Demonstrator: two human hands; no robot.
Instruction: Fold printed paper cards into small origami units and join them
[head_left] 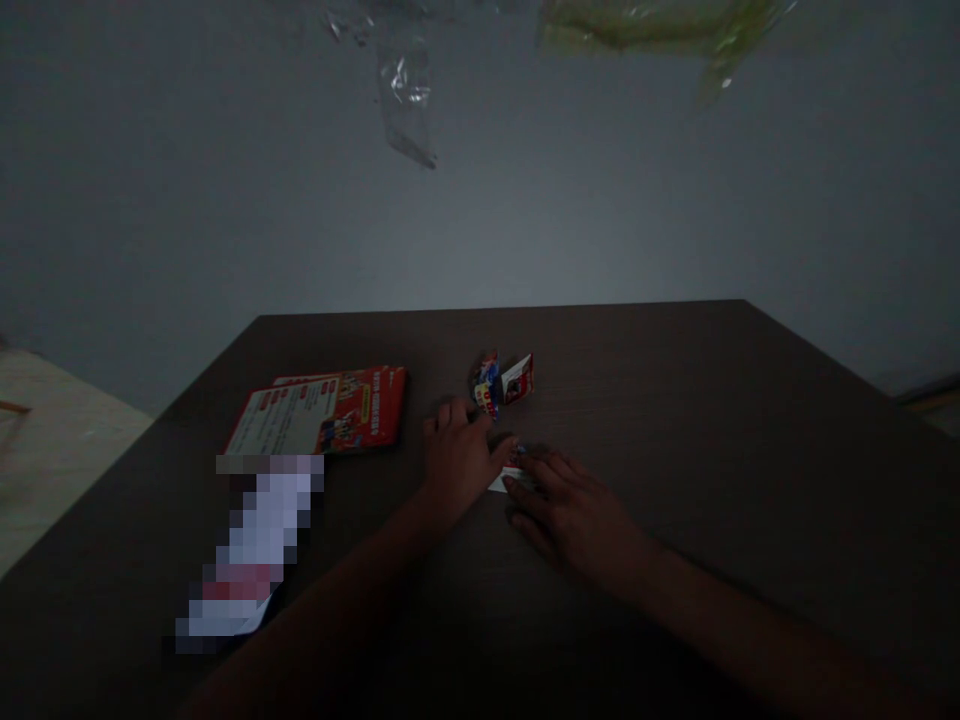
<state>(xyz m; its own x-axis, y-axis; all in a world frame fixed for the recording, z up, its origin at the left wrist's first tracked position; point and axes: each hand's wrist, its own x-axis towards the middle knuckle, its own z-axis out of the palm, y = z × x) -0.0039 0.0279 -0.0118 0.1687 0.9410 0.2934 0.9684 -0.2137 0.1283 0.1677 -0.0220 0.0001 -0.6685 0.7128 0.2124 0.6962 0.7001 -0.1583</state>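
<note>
A small folded card (498,483), white with a coloured printed part, lies on the table between my hands and is partly covered by fingers. My left hand (459,458) rests palm down at its left, fingers spread on the table and thumb reaching onto the card. My right hand (574,505) lies over the right side, its fingertips pressing the card against the table. Just beyond my left fingers sits a crumpled blue and yellow wrapper (486,383). Touching or close beside it, a folded red and white card (519,380) stands half open.
Red and white printed booklets or boards (360,410) are stacked on the left of the dark table (675,400). A blurred-out pale object (262,545) lies nearer me, by my left forearm. The table's far edge is close to a grey wall (525,220) with clear plastic (407,100) hanging on it.
</note>
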